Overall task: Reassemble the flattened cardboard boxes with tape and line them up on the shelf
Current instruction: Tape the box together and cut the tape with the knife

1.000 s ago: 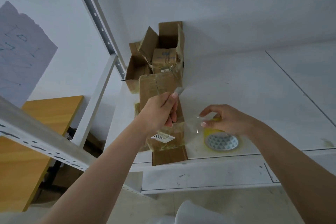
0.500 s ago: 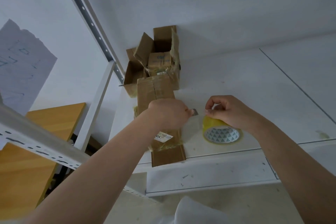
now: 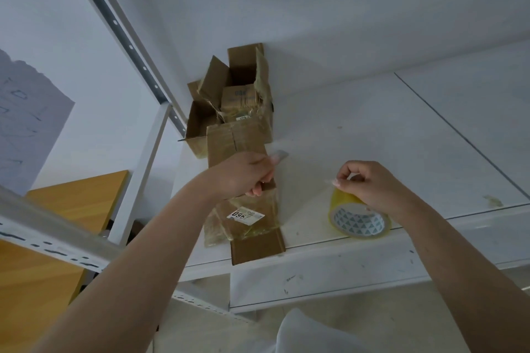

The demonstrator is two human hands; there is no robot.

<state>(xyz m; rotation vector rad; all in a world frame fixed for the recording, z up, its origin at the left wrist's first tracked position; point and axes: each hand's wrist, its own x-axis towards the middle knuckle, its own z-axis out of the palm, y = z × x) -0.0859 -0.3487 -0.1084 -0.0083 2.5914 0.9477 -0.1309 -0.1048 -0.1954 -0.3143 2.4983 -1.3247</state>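
Clear tape strip (image 3: 301,169) stretches between left hand (image 3: 243,173) and right hand (image 3: 370,185), each grip pinching an end.

White sticker (image 3: 245,215) on the flattened cardboard box (image 3: 252,209): black digits reading about "0967", seen upside down, smaller print beside them illegible; inner carton (image 3: 239,100) in the open box behind: blue printed mark, unreadable; wall sheet (image 3: 25,123): faint lines, not legible.

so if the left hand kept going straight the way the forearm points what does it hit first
Probably the open boxes at the back of the shelf. The left hand, over the flattened box, points up-right toward them; depth is unclear.
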